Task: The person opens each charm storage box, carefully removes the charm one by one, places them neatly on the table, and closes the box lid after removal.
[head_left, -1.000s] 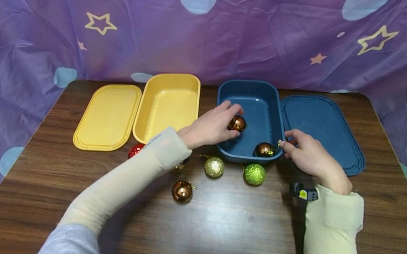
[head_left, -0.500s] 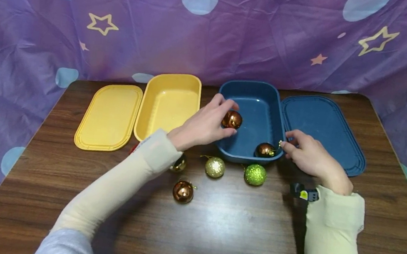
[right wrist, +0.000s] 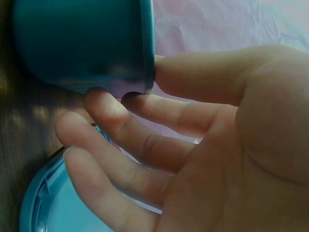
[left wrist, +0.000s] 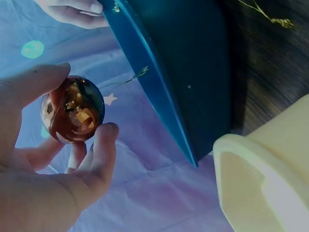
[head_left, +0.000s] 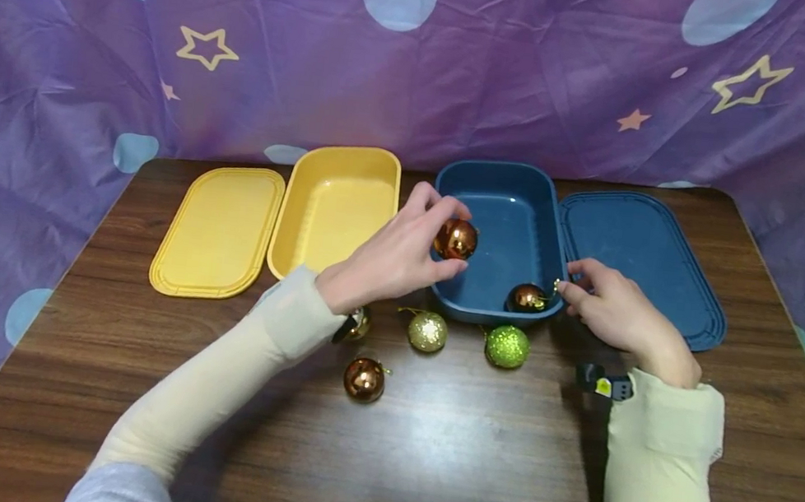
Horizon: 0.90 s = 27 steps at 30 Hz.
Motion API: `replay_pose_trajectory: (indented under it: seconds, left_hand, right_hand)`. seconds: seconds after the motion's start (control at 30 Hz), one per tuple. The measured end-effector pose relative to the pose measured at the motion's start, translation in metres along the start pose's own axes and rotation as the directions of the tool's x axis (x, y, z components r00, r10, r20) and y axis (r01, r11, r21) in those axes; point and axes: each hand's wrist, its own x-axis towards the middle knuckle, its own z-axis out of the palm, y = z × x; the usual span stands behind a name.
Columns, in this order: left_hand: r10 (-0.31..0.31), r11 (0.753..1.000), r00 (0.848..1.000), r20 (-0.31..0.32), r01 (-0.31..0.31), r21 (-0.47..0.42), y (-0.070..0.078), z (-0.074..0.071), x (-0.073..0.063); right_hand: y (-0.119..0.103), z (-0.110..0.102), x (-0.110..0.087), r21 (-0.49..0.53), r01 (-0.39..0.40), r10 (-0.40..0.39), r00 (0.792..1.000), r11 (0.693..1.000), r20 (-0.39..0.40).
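Two views (head, left wrist) show gripped ball point(left wrist: 72, 110).

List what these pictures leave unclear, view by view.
Head view: part of the held brown ball, behind the left hand.
Head view: part of the shiny gold ball, behind the left cuff.
Head view: whether the right hand pinches the gold string at its fingertips; too small.
Left wrist view: the yellow box, cut off right and below.
Right wrist view: the rest of the blue box, past the top edge.
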Motion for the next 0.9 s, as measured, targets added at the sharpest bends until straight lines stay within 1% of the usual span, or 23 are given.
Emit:
replay_pose_trajectory:
  seconds: [0.23, 0.5, 0.67, 0.9]
  left_hand:
    - [0.065, 0.997, 0.997, -0.052, -0.066, -0.026, 0.004, -0.002, -0.008]
    - [0.14, 0.99, 0.988, -0.061, -0.14, 0.002, 0.009, -0.005, -0.019]
    - [0.192, 0.981, 0.979, -0.063, -0.191, 0.016, 0.013, -0.007, -0.025]
    - [0.26, 0.966, 0.962, -0.084, -0.258, 0.024, 0.019, -0.008, -0.036]
  right_hand:
    - [0.0, 0.0, 0.0, -0.005, 0.001, -0.001, 1.0, 1.0, 0.002]
    - [0.0, 0.0, 0.0, -0.004, 0.006, -0.006, 1.0, 1.0, 0.0]
    - [0.0, 0.001, 0.0, -0.007, 0.005, -0.005, 1.0, 1.0, 0.001]
    - [0.0, 0.0, 0.0, -0.005, 0.004, -0.004, 1.0, 1.0, -0.002]
